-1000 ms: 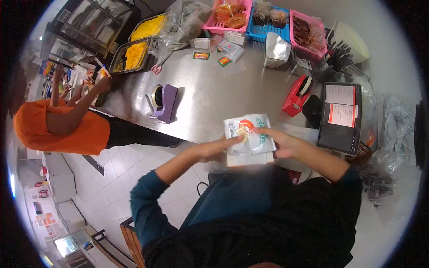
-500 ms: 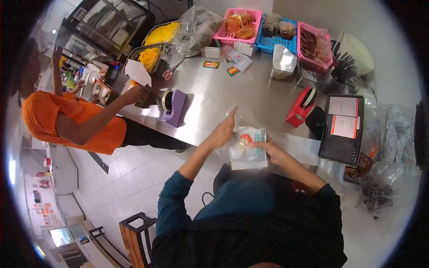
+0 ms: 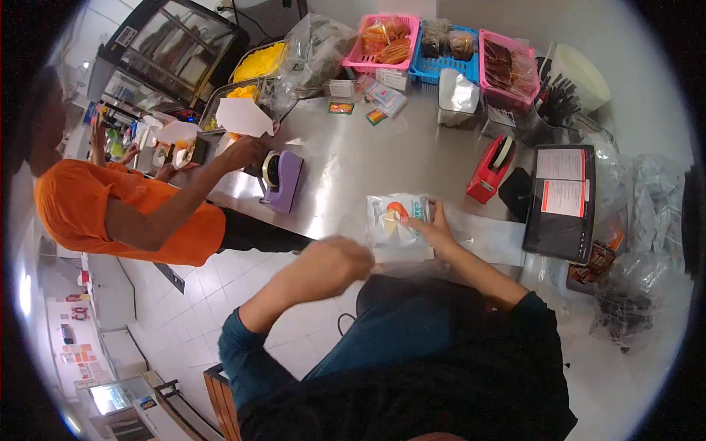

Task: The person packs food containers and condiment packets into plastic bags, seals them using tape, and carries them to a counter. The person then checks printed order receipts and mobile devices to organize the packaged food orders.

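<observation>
A white snack packet (image 3: 391, 218) with an orange and blue print lies flat near the front edge of the steel counter (image 3: 346, 158). My right hand (image 3: 435, 229) rests on its right edge, fingers pressing and holding it down. A clear plastic bag (image 3: 403, 259) lies just under the packet, toward me. My left hand (image 3: 337, 262) is curled into a fist, blurred, at the left end of that clear bag and off the counter's edge. Whether it grips the bag cannot be made out.
A purple tape dispenser (image 3: 281, 180) stands left of the packet, with a co-worker's hand (image 3: 245, 152) beside it and a white paper (image 3: 243, 116) above. A red tape dispenser (image 3: 491, 169) and a black tablet (image 3: 562, 202) sit at the right. Pink and blue baskets (image 3: 441, 45) line the back.
My left hand has drawn back from the packet toward me and closed into a fist. The co-worker's arm has reached further in toward the purple dispenser.
</observation>
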The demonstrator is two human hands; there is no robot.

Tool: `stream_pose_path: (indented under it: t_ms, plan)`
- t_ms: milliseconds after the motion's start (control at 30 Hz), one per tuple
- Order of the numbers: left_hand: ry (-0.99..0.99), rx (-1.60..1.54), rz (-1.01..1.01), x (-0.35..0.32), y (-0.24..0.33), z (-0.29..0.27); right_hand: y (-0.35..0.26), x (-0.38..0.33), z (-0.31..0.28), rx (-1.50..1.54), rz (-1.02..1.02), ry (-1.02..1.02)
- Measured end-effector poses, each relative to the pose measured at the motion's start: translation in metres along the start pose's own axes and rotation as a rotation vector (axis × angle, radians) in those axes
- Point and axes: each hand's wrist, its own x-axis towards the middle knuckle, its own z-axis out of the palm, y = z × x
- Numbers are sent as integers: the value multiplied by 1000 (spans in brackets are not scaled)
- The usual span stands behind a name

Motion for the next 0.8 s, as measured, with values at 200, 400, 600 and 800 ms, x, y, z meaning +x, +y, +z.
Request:
stream_pose_path:
  t_ms: [200, 400, 600, 800]
  plan:
    - [360, -157, -46, 64, -7, 30, 37, 20, -16, -490, -377, 40]
    - [352, 127, -315, 63, -27, 96, -42, -25, -62, -299, -319, -280]
    - [402, 238, -248, 76, -1, 106, -30, -30, -86, -787, -329, -220]
    - [512, 295, -396, 83, -5, 120, -169, -76, -11, -116, -414, -502]
